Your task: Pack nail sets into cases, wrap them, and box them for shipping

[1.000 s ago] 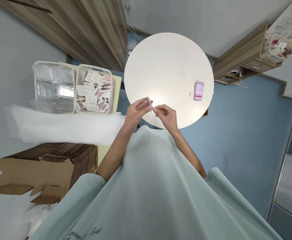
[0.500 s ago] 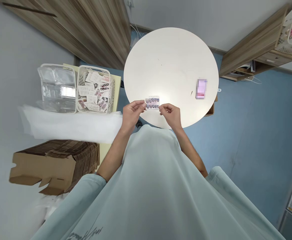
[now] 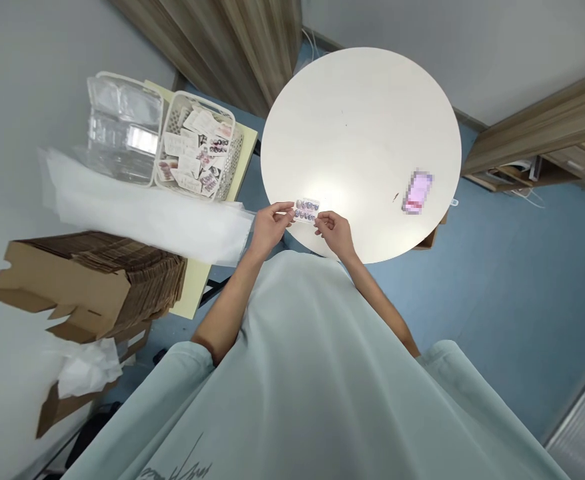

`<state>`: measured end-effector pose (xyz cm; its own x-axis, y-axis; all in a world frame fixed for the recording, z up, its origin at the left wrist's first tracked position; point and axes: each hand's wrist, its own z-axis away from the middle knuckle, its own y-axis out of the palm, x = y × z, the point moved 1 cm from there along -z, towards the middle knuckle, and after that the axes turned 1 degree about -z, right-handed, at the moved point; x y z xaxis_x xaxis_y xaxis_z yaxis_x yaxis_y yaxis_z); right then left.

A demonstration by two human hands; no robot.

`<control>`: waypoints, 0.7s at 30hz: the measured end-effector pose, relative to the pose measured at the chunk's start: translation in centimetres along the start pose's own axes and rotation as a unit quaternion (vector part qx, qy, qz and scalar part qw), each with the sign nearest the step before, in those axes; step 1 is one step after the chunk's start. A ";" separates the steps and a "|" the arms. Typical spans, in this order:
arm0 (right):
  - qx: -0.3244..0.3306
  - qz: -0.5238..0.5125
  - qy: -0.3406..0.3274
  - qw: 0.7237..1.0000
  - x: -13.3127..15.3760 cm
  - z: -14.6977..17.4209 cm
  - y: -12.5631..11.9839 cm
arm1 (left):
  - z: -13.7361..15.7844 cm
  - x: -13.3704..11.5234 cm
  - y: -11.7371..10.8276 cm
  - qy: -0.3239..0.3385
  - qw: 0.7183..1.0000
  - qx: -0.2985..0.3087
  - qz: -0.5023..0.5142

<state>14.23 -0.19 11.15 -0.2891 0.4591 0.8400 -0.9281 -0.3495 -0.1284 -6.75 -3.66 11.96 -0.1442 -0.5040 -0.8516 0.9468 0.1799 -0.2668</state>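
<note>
A small card of press-on nails (image 3: 306, 211), with two rows of dark, shiny nails on a pale backing, is held over the near edge of the round white table (image 3: 362, 120). My left hand (image 3: 271, 225) pinches the card's left edge between thumb and fingers. At its right edge, the fingertips of my right hand (image 3: 335, 232) close on the lower corner. The fingers partly cover both ends of the card.
A phone-like pink item (image 3: 417, 192), blurred out, lies on the table's right. To the left, a basket of nail cards (image 3: 197, 143) stands beside a basket of clear plastic boxes (image 3: 125, 127). White packing sheets (image 3: 147, 213) and folded cardboard boxes (image 3: 92, 280) lie nearer me.
My view has turned, so the table and side shelf appear tilted and shifted. The nail card stays between both hands and looks slightly tilted now.
</note>
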 end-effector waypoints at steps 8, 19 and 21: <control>0.019 0.124 0.023 0.992 -1.1 -3.4 4.1 | -3.5 5.3 -2.0 -0.031 0.999 0.004 -0.006; -0.056 0.233 0.140 0.961 -1.8 -4.7 8.9 | -8.2 7.8 -5.5 -0.032 0.991 0.069 -0.112; -0.060 0.239 0.133 0.960 -1.0 -4.6 9.8 | -8.4 7.9 -7.0 -0.016 0.994 0.073 -0.084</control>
<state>4.38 -0.34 6.61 -0.7230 0.4674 0.5087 -0.6908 -0.4823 -0.5387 -16.91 -1.79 3.30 -0.2969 -0.5435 -0.7851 0.9419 -0.0317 -0.3343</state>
